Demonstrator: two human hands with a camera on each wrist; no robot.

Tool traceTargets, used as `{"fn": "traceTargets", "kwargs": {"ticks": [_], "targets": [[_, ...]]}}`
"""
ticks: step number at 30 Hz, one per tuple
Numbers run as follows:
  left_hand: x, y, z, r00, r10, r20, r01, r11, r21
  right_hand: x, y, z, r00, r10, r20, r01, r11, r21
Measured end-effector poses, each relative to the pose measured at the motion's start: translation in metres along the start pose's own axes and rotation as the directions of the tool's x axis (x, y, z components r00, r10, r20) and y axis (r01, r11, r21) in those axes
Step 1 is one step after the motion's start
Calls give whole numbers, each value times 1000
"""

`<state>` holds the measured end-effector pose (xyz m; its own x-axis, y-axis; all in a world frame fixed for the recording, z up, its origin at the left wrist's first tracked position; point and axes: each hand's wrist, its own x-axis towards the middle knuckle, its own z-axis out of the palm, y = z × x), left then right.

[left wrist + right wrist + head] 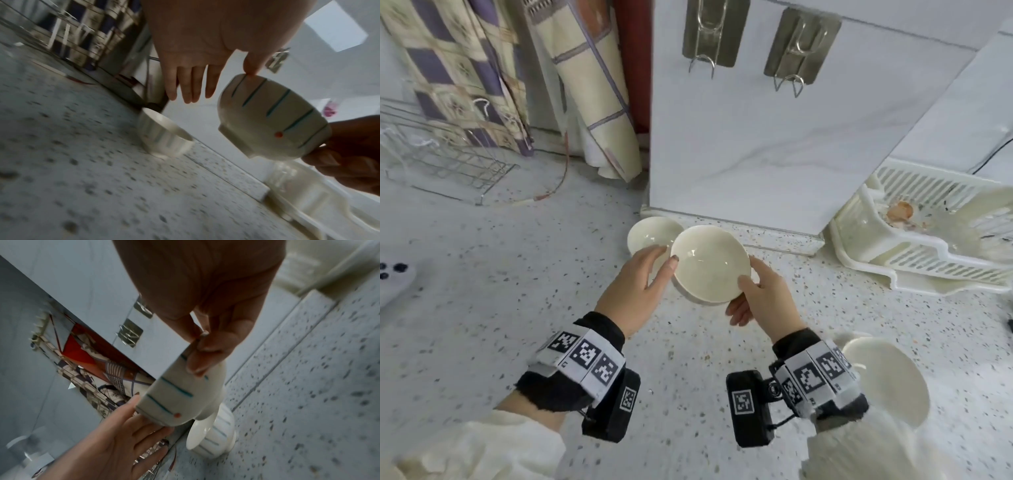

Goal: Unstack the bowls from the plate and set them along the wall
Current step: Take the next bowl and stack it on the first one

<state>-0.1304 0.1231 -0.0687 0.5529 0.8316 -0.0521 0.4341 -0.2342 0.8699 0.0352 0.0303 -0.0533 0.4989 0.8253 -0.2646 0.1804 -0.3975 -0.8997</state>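
A cream bowl (710, 263) with teal stripes and an orange dot (273, 116) (180, 395) hangs tilted above the speckled counter. My right hand (751, 287) (203, 353) pinches its near right rim, thumb inside. My left hand (654, 270) (191, 84) is flat with straight fingers, and only its thumb tip touches the bowl's left rim. A second striped bowl (650, 236) (164, 134) (213, 439) stands upright on the counter against the white wall (739, 137). The white plate (887, 377) lies at the lower right, partly hidden by my right wrist.
A white plastic dish rack (914, 246) stands to the right of the wall block. A wire rack (448, 164) and hanging patterned cloth (465, 68) fill the back left. Two metal hooks (709, 37) are fixed high on the wall. A white device (393, 281) lies at the left edge.
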Motion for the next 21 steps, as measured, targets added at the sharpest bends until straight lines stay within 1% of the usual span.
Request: {"fn": "traceTargets", "kwargs": {"ticks": [4,8,10,14,16,21], "targets": [[23,-28,-28,994,-103,21,103,995,5,34,-10,41,999,36,21,-36,999,7],[44,-37,-43,987,-148,58,152,986,-65,62,-14,65,997,77,-16,-76,997,12],[53,-40,-46,983,-160,90,167,983,-80,72,-15,71,995,98,-29,-97,995,13],[67,-49,-47,964,-201,173,210,977,-31,85,-15,80,991,124,-42,-124,992,0],[71,-52,-47,958,-222,179,230,973,-26,90,-13,83,990,134,-51,-135,991,-9],[77,-56,-49,956,-216,200,219,976,8,97,-10,90,986,158,-51,-159,987,-16]]}}
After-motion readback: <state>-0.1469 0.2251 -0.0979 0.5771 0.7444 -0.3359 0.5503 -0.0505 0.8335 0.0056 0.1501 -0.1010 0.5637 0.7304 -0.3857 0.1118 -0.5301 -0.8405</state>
